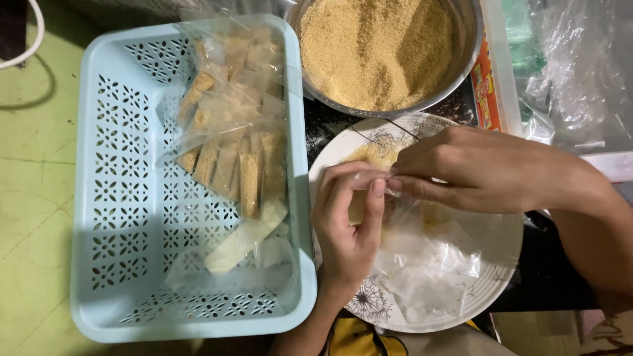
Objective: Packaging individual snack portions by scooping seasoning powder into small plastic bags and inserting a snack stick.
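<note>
My left hand [346, 231] has its fingers [377, 198] curled nearly closed, thumb pressed toward the fingertips, pinching the mouth of a small clear plastic bag [395, 207]. My right hand [475, 171] comes in from the right edge, its thumb and forefinger pinched tight on the same bag opening, so both hands meet just above the middle of the white plate [501, 264]. Through the film I see a pale yellow crumbed piece [359, 204] against my left palm; whether it sits fully inside the bag I cannot tell.

The risk I judge nearest: the film is thin and slippery, and both grips hold only its edge. If one pinch slides, the bag mouth folds shut or the piece drops back onto the plate, shedding its coating. Pulling the two edges too hard apart could also tear the film.

Under the hands, a loose heap of empty clear bags [428, 270] lies on the lower half of the plate, easy to drag along by a wrist. Beyond the plate's top rim stands a steel bowl [471, 39] of golden crumbs [376, 46], near enough for my right forearm to knock. To the left, touching the plate's edge, a light blue perforated basket [132, 217] holds the packed bags of crumbed sticks [241, 168], piled toward its right wall.
</note>
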